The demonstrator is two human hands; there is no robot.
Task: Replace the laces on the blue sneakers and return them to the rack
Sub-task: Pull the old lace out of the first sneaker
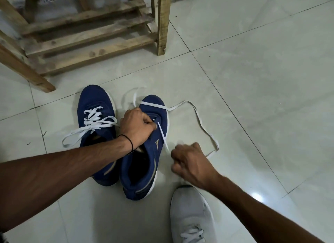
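Note:
Two blue sneakers stand side by side on the tiled floor. The left sneaker (95,116) carries a loose white lace (94,123) through its eyelets. My left hand (137,127) grips the eyelet area of the right sneaker (142,163). A long white lace (198,119) runs from that shoe's toe out over the floor in a loop to the right. My right hand (189,163), blurred, is curled beside the shoe and pinches a short stretch of that lace coming from an eyelet.
A wooden slatted shoe rack (86,40) stands just beyond the sneakers at the upper left, its leg (162,22) near the middle. A grey sneaker (191,217) on my foot sits at the lower right. Pale floor tiles (262,80) spread to the right.

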